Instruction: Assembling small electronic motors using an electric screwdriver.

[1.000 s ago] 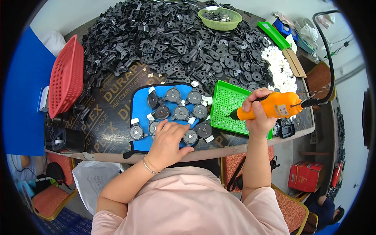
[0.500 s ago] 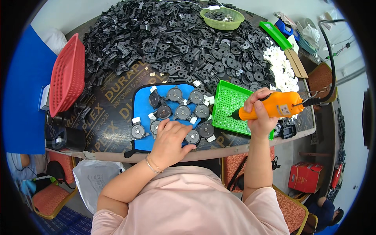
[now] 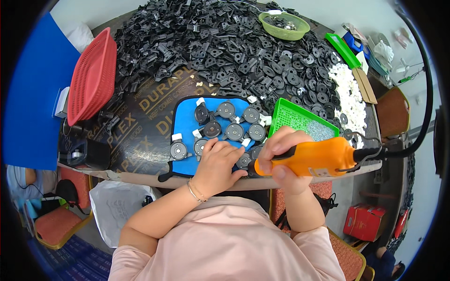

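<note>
A blue mat (image 3: 187, 114) lies at the table's near edge with several round black parts (image 3: 234, 131) set out on it. My left hand (image 3: 216, 165) rests on the mat's near right corner, fingers pressing a round black part (image 3: 243, 161). My right hand (image 3: 281, 159) grips an orange electric screwdriver (image 3: 314, 157), held sideways with its tip pointing left at that part, right beside my left fingers. A black cable (image 3: 412, 140) runs from its rear off to the right.
A big heap of black plastic parts (image 3: 225, 51) covers the far table. A green tray of small screws (image 3: 302, 122) sits right of the mat. A red basket (image 3: 91, 75) leans at left, a green bowl (image 3: 284, 24) stands far back, white pieces (image 3: 349, 96) lie at right.
My right hand has carried the screwdriver left from over the green tray to the mat's near right corner, next to my left hand. My left hand stayed on the mat.
</note>
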Demonstrator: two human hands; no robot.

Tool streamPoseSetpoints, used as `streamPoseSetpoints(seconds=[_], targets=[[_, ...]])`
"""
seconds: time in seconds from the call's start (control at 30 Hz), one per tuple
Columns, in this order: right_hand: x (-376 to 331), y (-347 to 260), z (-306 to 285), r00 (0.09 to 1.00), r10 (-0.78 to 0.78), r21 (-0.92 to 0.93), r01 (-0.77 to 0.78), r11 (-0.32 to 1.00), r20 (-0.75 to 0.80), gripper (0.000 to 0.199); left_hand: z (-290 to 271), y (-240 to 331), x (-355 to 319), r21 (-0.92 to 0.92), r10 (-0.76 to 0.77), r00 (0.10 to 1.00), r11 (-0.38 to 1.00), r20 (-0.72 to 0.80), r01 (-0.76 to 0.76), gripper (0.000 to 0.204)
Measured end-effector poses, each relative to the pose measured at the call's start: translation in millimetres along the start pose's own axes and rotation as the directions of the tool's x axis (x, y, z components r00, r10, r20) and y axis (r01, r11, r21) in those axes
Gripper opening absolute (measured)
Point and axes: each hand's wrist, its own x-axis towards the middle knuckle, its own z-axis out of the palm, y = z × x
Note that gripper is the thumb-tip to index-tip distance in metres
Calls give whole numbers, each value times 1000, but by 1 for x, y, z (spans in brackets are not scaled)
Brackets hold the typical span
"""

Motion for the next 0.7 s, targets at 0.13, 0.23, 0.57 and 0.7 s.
streamPoseSetpoints(seconds=[0.13, 0.23, 0.57, 0.7], targets=[[1, 2, 4, 999, 39, 14, -39, 999, 5, 28, 2, -3, -1, 18, 12, 1000, 1000, -9, -12, 53], [4, 1, 5, 993, 36, -70, -28, 997, 114, 26, 0, -3, -2, 20, 10, 1000, 1000, -1, -10, 53], [7, 8, 0, 979, -15, 39, 8, 999, 203, 28, 0, -1, 1, 29, 30, 999, 999, 36, -31, 50], [15, -2, -15, 994, -34, 296, 2, 955, 105, 34, 1, -1, -1, 9, -3, 1000, 1000, 6, 3, 45]])
